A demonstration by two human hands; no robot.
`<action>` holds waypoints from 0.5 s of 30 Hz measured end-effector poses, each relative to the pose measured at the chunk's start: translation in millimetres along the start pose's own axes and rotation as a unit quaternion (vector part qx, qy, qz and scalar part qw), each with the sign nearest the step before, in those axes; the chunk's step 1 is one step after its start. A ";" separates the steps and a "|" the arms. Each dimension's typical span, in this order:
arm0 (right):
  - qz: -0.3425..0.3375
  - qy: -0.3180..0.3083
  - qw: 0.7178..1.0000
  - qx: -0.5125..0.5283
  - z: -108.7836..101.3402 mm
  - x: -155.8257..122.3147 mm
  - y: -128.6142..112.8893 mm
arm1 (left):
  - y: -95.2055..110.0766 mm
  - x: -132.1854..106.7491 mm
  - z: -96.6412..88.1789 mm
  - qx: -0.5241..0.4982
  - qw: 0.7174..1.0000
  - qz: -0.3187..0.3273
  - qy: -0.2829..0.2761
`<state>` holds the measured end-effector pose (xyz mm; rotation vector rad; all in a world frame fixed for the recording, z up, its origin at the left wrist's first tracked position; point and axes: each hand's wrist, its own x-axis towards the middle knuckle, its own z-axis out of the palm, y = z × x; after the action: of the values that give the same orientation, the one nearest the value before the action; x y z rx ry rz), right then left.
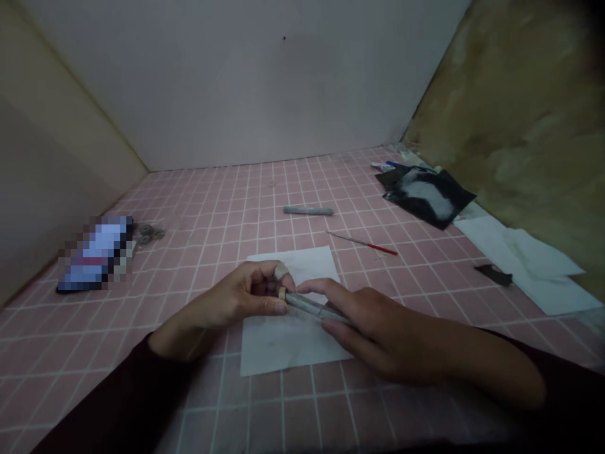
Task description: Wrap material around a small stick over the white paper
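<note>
My left hand is closed, thumb and fingers pinching a small yellowish ring-like band. A pale wrap covers one of its fingertips. My right hand grips a slim grey stick between thumb and fingers. The stick's far end meets the band; whether it passes inside cannot be made out. Both hands are over a white paper sheet on the pink checked surface.
Beyond the sheet lie a grey rod and a thin red-handled tool. Dark sheets with whitish dust, white papers and a dark scrap are at right. A phone and several small rings sit at left. Walls border three sides.
</note>
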<state>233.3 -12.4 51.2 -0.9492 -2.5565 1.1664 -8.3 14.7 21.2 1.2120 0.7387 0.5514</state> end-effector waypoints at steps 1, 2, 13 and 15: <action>0.006 0.004 1.000 0.001 0.2 -0.3 -0.4 | 0.5 -0.2 0.3 0.003 1.000 -0.001 0.002; 0.011 0.007 1.000 0.002 0.4 -0.5 -0.6 | 0.7 -0.4 0.4 0.006 1.000 0.000 0.003; -0.014 -0.004 0.999 -0.029 -0.8 2.8 5.8 | -7.0 5.2 -4.4 -0.053 0.999 0.006 -0.005; -0.014 -0.006 0.999 -0.034 -0.6 2.9 5.8 | -9.5 6.5 -5.1 -0.064 0.998 0.009 0.002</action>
<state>234.0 -7.4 47.1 -0.9205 -2.6256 1.0881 -8.0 20.0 9.8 1.0991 0.6861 0.6063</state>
